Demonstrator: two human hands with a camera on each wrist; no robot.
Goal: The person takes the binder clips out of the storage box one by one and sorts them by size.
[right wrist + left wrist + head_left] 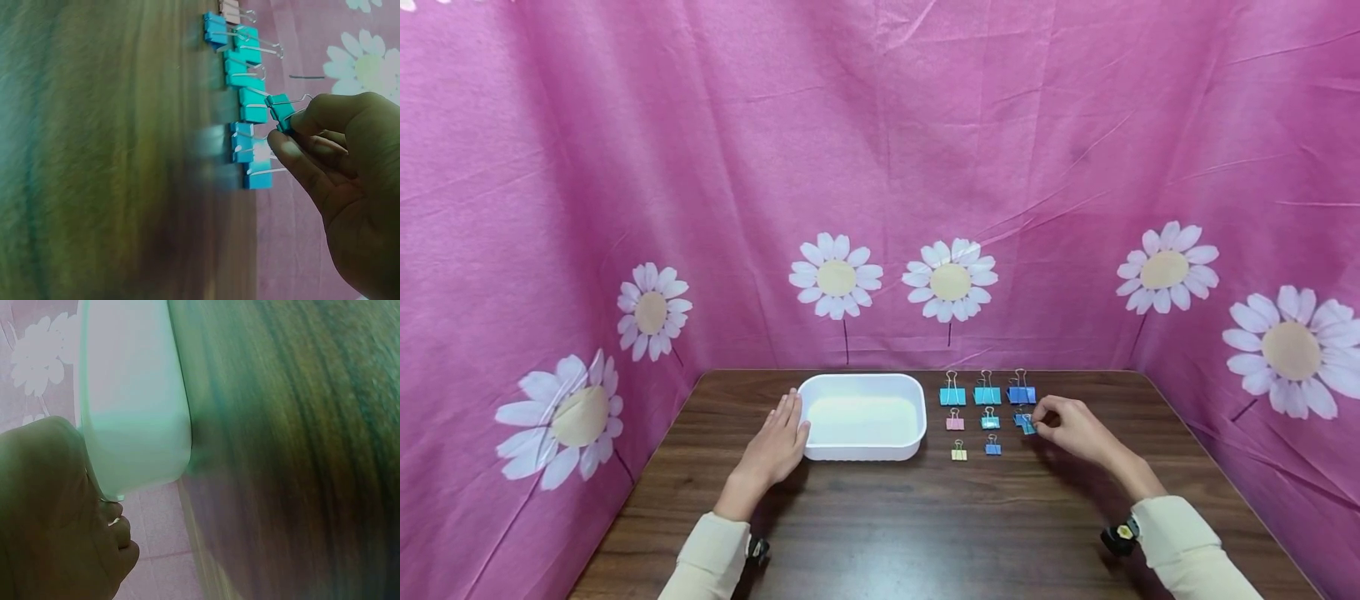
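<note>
My left hand (777, 442) rests with fairly straight fingers against the left side of a white plastic tray (865, 452). The left wrist view shows the hand beside the tray's corner wall (137, 444). On the right, my right hand (1071, 427) pinches a small teal binder clip (281, 109) between thumb and fingertips, held up over the table. It overlaps a small blue binder clip (1021, 419) in the head view. Nearby stand a large dark blue binder clip (1021, 395), two large teal binder clips (987, 396) and a medium teal binder clip (990, 422).
A pink binder clip (955, 424), a yellow one (958, 455) and a small blue one (993, 449) stand in the left part of the rows, right of the tray. The dark wooden table (880, 525) ends at a pink daisy-print curtain (880, 167).
</note>
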